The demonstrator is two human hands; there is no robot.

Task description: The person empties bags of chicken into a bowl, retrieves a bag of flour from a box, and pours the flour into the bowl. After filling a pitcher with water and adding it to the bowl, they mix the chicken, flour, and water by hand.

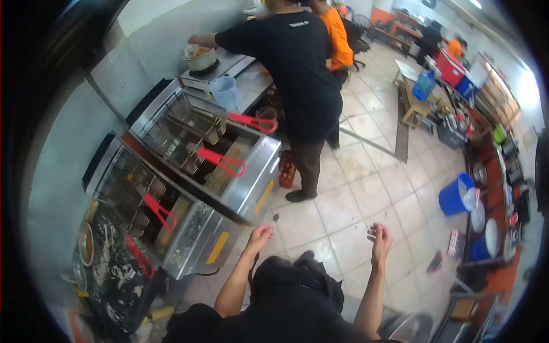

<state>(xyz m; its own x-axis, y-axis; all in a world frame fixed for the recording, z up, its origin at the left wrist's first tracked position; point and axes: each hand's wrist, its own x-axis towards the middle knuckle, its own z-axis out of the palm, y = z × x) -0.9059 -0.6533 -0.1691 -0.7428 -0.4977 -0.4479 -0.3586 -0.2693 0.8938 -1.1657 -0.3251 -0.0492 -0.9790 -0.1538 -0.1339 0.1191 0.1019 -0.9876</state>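
Black clothing (291,291) | left hand (261,237) near fryer (251,171) edge | right hand (380,242) above open floor (331,208) | fingers (269,230) released

This place is a working kitchen, of commercial kind. At nine o'clock stand steel deep fryers (257,171) with wire baskets (191,123), which have red handles (222,162). At eleven o'clock a pot (200,59) sits on a burner (204,71), beside a clear plastic jug (225,93). The floor (354,197) is tiled, and at three o'clock there are blue buckets (456,194) near crowded shelves (496,171).
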